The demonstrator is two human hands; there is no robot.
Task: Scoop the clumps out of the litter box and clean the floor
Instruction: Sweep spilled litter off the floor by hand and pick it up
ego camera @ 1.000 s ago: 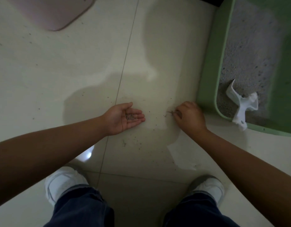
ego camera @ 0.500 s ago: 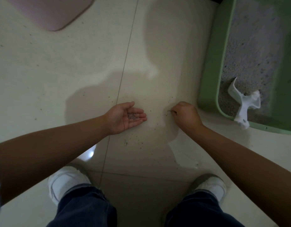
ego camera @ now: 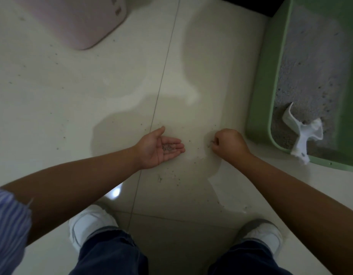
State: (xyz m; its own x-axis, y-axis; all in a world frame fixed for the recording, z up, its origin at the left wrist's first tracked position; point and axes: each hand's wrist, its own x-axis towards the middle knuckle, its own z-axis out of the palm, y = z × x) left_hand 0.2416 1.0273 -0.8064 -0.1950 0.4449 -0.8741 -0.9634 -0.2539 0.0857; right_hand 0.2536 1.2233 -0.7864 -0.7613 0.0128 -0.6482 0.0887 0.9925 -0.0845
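Head view: your left hand [ego camera: 161, 148] lies palm-up on the floor [ego camera: 72, 100], fingers relaxed, cupping loose litter grains [ego camera: 168, 147]. Your right hand [ego camera: 228, 144] is curled, pinching grains off the tile beside the litter box [ego camera: 271, 80]; scoop [ego camera: 300, 133] rests inside. Grains look light, gritty, easily dropped: pinch few, keep the palm level

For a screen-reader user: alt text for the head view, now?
A person's left hand cups litter grains palm up while the right hand pinches more off the tiled floor, beside a green litter box holding a white scoop.
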